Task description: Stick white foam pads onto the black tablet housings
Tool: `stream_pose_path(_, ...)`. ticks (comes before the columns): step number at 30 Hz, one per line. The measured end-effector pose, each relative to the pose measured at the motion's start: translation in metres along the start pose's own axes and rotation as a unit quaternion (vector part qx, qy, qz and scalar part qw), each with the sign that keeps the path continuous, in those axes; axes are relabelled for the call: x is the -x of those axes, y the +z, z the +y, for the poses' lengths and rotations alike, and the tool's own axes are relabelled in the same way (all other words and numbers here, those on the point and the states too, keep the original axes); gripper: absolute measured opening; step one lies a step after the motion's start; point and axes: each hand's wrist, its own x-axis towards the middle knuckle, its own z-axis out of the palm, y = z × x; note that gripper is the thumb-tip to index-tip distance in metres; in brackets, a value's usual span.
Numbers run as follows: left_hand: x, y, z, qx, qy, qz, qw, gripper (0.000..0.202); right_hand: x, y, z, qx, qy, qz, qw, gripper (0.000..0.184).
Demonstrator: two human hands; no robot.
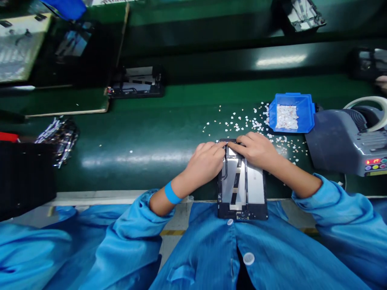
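An opened tablet (255, 185), its silvery battery cells and dark flex cable showing, lies across the near edge of the green bench against my blue coat. My left hand (207, 161) is closed, fingers curled over the tablet's upper left side. From the other side my right hand (256, 149) is also closed, its fingers bunched at the top end. Both index fingertips nearly meet on the tablet's upper edge. Whatever small part lies under the fingertips is hidden, and the thumbs are mostly covered.
Many small white pieces (237, 128) are scattered beyond my hands, beside a blue bin (310, 114) of similar pieces. A grey tape dispenser (332, 141) stands right. Another opened tablet (139, 82) lies behind. Shiny strips (65, 139) hang near a black box (27, 177) at left.
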Motion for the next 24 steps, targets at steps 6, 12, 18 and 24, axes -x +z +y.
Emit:
stream_pose_path(6, -0.007, -0.008, -0.007, 0.143, -0.039, 0.005, 0.989, 0.019, -0.006, -0.003, -0.001, 0.003, 0.021, -0.038, 0.999, 0.032)
stream_pose_path(12, -0.023, -0.012, -0.021, 0.291, -0.146, 0.017, 0.945, 0.020, -0.013, -0.005, 0.004, 0.015, 0.033, -0.096, 0.995, 0.039)
stream_pose_path(18, -0.025, -0.016, -0.021, 0.327, -0.216, 0.008, 0.920, 0.027, -0.012, -0.005, 0.002, 0.007, 0.033, -0.071, 0.997, 0.037)
stream_pose_path(24, -0.028, -0.010, -0.021, 0.368, -0.183, -0.005, 0.912, 0.019, -0.003, 0.006, 0.001, -0.007, 0.029, -0.015, 0.999, 0.031)
